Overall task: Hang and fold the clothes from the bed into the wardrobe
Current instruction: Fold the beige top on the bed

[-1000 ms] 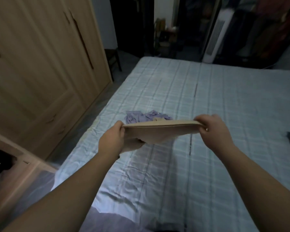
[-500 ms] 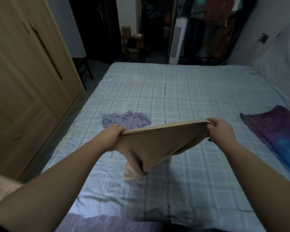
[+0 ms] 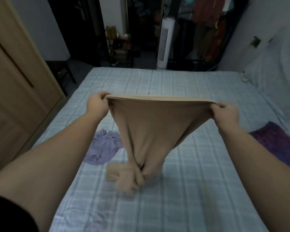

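A tan garment [image 3: 151,128] hangs stretched by its top edge above the bed [image 3: 199,190]. My left hand [image 3: 97,104] pinches its left corner and my right hand [image 3: 224,113] pinches its right corner. The cloth narrows downward, and its lower end lies bunched on the checked sheet. A crumpled lilac garment [image 3: 103,148] lies on the bed, left of the tan one. A purple and blue cloth [image 3: 281,144] lies at the bed's right side. The wooden wardrobe [image 3: 15,77] stands to the left with its doors closed.
A dark chair [image 3: 60,71] stands past the wardrobe by the bed's far left corner. A white tower fan [image 3: 165,42] and hanging clothes [image 3: 206,12] fill the dark area beyond the bed. A pillow [image 3: 273,64] lies at the right.
Both hands have risen and moved apart, pulling the tan garment's top edge wide. It has unfolded from a flat pack and now hangs down to the sheet. The view swung right.
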`<state>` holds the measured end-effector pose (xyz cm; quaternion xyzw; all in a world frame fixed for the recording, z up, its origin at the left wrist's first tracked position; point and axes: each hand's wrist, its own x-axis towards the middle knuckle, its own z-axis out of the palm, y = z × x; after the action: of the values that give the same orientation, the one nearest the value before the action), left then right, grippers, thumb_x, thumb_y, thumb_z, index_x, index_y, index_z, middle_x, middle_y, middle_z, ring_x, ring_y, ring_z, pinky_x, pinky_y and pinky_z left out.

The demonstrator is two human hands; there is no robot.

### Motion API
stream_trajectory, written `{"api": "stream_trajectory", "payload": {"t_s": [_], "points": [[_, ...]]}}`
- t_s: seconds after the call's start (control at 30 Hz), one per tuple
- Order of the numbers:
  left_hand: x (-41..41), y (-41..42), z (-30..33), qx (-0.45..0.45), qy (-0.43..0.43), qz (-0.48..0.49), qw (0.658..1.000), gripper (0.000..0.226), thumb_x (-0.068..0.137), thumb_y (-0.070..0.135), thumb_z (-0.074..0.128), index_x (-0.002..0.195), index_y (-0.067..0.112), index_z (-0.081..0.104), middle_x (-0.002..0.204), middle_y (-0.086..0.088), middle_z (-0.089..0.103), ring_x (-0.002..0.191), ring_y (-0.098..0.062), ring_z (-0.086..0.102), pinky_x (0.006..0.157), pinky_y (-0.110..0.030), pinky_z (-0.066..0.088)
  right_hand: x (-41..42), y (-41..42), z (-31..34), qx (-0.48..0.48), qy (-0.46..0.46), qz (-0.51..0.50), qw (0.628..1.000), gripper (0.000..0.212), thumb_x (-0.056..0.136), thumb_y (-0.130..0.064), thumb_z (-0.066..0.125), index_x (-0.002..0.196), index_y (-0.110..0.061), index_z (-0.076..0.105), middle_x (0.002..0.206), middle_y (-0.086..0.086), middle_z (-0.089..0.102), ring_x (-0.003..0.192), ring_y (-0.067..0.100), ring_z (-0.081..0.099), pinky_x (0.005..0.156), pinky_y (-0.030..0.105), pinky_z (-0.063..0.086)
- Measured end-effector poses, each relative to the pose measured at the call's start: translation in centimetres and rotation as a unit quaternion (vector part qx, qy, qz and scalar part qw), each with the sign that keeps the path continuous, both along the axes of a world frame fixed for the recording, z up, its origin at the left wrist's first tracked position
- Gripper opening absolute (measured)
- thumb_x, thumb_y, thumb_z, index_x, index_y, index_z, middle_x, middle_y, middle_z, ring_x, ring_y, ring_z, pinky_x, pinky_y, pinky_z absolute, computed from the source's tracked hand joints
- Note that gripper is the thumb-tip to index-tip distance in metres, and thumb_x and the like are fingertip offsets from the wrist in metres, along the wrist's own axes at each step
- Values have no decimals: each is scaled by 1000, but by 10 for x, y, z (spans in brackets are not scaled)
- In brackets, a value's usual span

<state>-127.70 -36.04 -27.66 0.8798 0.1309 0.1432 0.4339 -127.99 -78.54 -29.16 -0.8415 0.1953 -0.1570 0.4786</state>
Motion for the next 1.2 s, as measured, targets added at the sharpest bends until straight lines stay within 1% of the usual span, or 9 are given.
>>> {"api": "stream_trajectory", "payload": {"t_s": [0.1,0.17,0.33,0.43,0.53,0.67,0.93,1.07,1.2], "points": [[36,-15,41,46,-48,14,998,34,89,1,46,108,11,72,107,-7,71,103,-22,61,81,-22,40,27,12,63,-37,-23,5,999,31,84,-28,61,68,-1,62,61,12,50,62,22,47,58,34,36],[54,-19,64,53,-76,19,996,35,90,1,45,111,11,71,110,-7,70,105,-22,61,83,-22,40,46,9,83,-39,-47,12,998,29,88,-25,60,68,-5,61,62,10,51,64,24,47,60,34,34],[68,-18,97,49,-118,27,991,36,93,5,43,109,24,70,105,3,68,95,-15,60,76,-26,46,63,-3,110,-57,-101,9,993,30,78,-42,53,72,-17,68,66,12,65,66,28,64,68,49,58],[50,-19,106,41,-136,11,990,36,94,6,43,109,26,70,101,5,67,90,-13,59,67,-21,45,38,-8,116,-76,-127,20,989,21,73,-42,50,75,-32,69,70,7,68,69,32,67,67,56,58],[11,-16,95,61,-144,-6,988,37,94,6,43,113,26,69,107,1,68,95,-16,61,74,-25,45,-4,-7,107,-78,-118,21,990,17,74,-37,52,70,-34,68,74,-4,64,74,30,66,70,55,58],[-65,3,33,142,-99,-47,984,34,94,6,51,118,21,70,117,-6,70,109,-27,61,84,-26,41,-86,-1,48,-177,-51,70,980,17,84,-17,61,94,-18,76,90,5,70,89,28,65,77,33,48],[-263,43,-177,205,109,-242,942,36,91,-4,57,116,19,72,120,-9,69,112,-29,65,98,-27,38,-290,28,-180,-247,159,161,942,12,88,-13,67,97,-10,75,101,9,68,95,31,64,79,31,43],[-344,52,-262,238,207,-283,906,12,89,40,64,91,50,70,117,2,68,110,-20,61,100,-35,43,-367,30,-276,-267,247,212,907,10,92,-20,61,97,-16,69,103,4,63,86,24,61,75,32,45],[-393,56,-322,250,246,-335,875,16,87,42,67,94,56,66,126,12,62,118,-14,55,101,-30,38,-412,25,-326,-288,275,219,891,6,90,-18,59,84,-18,58,97,6,55,76,27,57,67,35,44]]}}
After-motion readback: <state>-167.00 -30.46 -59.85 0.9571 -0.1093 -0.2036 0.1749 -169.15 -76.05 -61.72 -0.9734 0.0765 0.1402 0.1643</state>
